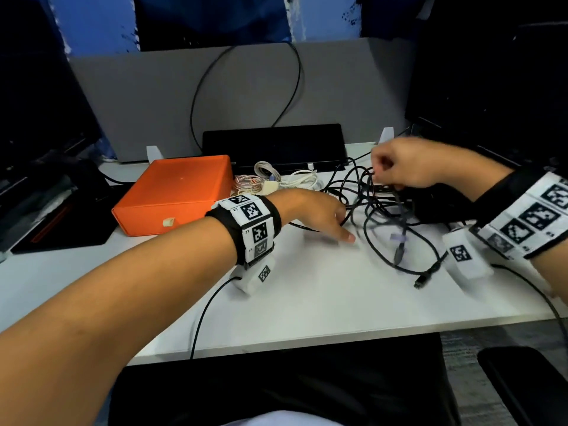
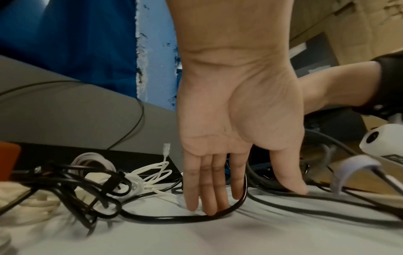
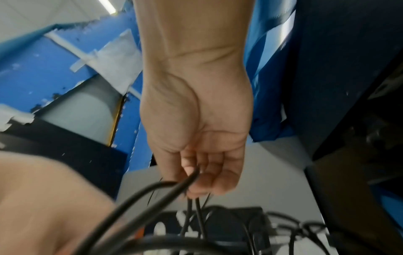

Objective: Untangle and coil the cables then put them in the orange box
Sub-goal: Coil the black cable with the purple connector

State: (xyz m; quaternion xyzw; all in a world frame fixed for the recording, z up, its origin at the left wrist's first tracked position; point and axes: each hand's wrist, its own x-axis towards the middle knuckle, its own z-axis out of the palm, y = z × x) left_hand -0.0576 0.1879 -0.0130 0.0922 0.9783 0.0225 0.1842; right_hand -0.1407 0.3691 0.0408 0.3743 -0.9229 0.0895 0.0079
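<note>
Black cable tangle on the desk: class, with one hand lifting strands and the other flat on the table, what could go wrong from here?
1. The right hand pinches several strands of the black cable tangle at once; pulling may tighten knots.
2. The left hand lies flat and grips nothing, so the pile may drag.
3. The white cables lie touching the tangle and could get snagged.
4. The orange box is closed, with both hands busy.

A plain orange rectangular box [image 1: 175, 192] sits far left on the white desk [image 1: 307, 302]; a black tangled cable bundle [image 1: 381, 210] lies right, white coiled cables [image 1: 295, 179] between, black-and-white checker-marked wristbands [image 1: 252, 229] near.
</note>
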